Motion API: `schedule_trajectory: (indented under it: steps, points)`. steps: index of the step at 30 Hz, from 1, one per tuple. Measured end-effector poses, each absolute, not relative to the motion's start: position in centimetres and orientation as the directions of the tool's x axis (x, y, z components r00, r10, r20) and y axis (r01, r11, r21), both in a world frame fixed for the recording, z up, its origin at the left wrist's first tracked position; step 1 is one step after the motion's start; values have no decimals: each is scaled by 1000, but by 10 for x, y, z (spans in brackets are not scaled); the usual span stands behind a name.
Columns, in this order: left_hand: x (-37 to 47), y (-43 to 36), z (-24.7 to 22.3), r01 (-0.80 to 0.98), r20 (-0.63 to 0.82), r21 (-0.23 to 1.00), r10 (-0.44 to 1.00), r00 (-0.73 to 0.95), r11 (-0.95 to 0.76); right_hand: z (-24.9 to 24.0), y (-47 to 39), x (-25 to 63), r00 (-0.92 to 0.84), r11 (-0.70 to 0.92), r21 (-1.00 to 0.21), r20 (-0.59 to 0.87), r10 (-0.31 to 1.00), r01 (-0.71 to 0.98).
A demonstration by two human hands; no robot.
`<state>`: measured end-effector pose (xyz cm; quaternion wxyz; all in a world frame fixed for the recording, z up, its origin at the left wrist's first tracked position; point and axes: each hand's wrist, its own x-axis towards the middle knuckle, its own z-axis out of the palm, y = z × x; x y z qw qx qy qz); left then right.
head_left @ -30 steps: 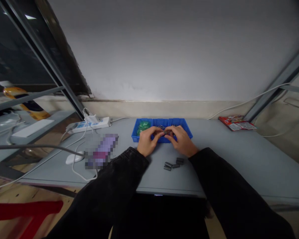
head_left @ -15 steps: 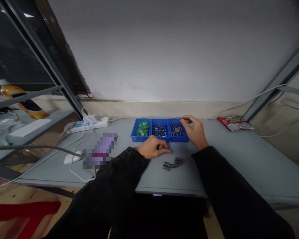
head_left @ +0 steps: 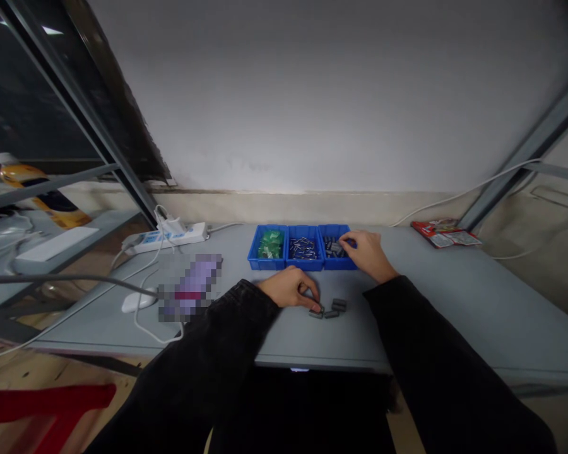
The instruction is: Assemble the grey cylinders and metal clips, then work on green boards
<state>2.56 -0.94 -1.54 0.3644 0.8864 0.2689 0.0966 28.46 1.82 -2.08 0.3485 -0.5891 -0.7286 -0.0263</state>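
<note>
Several short dark-grey metal cylinders (head_left: 339,305) lie on the grey table in front of me. My left hand (head_left: 291,289) is down at the leftmost ones, its thumb and fingers closed on a grey cylinder (head_left: 321,309) that they partly cover. Over the right blue bin (head_left: 341,265), which holds more such grey pieces (head_left: 332,246), my right hand (head_left: 366,252) has its thumb and fingertips pinched together. What is between them, if anything, is too small to make out. Beside it, the middle blue bin (head_left: 305,265) contains thin shiny metal pins (head_left: 303,248).
The left blue bin (head_left: 267,265) holds green plastic pieces (head_left: 271,243). Farther left are a power strip (head_left: 170,237), white cables, a white plug-like device (head_left: 139,301) and a blurred-out purple object (head_left: 196,284). A red packet (head_left: 445,234) lies at the back right.
My left hand has come down and toward me onto the loose cylinders. My right hand, earlier raised with a thin dark piece at the bin's back edge, has lowered over the right bin.
</note>
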Motion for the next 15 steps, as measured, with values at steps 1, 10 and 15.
schedule_trajectory:
  steps: [1, 10, 15]
  points:
    - [25, -9, -15, 407, -30, 701, 546, 837, -586, -22, 18, 284, -62, 299, -355, 547, 835, 886]
    - [24, -8, -16, 419, -46, 705, 552, 832, -573, -24, 16, 279, -93, 259, -252, 525, 846, 933]
    - [24, -8, -16, 427, -30, 680, 560, 828, -595, -24, 13, 276, -124, 276, -224, 522, 844, 935]
